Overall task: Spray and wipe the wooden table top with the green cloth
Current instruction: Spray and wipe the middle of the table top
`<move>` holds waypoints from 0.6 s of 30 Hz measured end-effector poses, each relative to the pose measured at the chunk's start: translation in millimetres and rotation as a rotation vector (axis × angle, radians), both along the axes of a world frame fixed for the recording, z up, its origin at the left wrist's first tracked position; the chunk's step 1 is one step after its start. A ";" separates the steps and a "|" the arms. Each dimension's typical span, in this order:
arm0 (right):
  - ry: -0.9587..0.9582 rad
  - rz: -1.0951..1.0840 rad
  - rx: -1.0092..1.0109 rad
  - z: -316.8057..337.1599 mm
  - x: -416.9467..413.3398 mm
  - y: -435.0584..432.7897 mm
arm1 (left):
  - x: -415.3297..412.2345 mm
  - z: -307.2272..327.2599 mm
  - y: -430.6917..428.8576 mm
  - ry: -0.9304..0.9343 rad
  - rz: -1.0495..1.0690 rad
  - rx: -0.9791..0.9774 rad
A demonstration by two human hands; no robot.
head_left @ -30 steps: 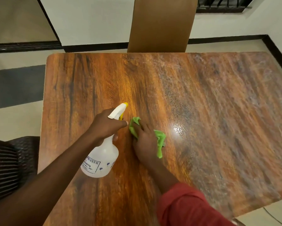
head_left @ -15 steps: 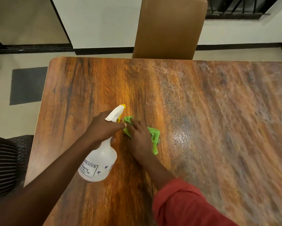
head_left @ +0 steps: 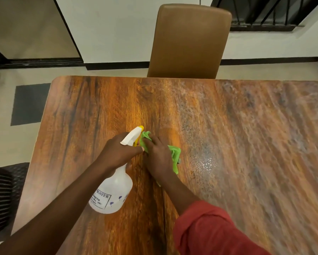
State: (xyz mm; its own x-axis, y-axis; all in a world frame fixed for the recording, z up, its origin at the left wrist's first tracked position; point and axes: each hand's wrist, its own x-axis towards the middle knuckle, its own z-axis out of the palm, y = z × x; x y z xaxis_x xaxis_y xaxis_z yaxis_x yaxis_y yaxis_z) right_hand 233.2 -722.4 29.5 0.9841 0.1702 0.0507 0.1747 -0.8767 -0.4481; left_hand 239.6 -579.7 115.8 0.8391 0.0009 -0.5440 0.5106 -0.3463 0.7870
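Since a second ago the right hand [head_left: 159, 155] has slid the green cloth [head_left: 174, 155] leftward on the bench [head_left: 246, 144], its grip pressing it flat. The left hand [head_left: 120, 150] grips the spray bottle [head_left: 112, 194]. Beyond, wet droplets [head_left: 204, 161] and a chair [head_left: 189, 41].

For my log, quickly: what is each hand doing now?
Left hand: closed around the spray bottle.
Right hand: pressing the green cloth on the table.

Left hand [head_left: 120, 150] gripped a white spray bottle [head_left: 112, 192], right hand [head_left: 159, 158] pressed a green cloth [head_left: 175, 153] onto the wooden table [head_left: 246, 144], droplets [head_left: 204, 162] just beside, tan chair [head_left: 189, 41] behind.
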 end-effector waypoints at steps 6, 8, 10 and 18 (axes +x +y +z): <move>0.005 -0.255 0.209 9.6 25.4 -34.2 | 14.9 6.5 -2.0 -0.019 -0.002 -0.005; -0.057 -0.362 0.283 18.4 25.5 -45.5 | 18.7 8.4 -4.6 -0.034 -0.024 0.014; -0.085 -0.452 0.300 24.6 18.4 -59.5 | 22.5 9.3 -8.8 -0.053 -0.036 0.018; -0.031 -0.509 0.297 18.0 -27.7 -68.9 | 23.6 0.8 -34.1 -0.044 -0.108 0.141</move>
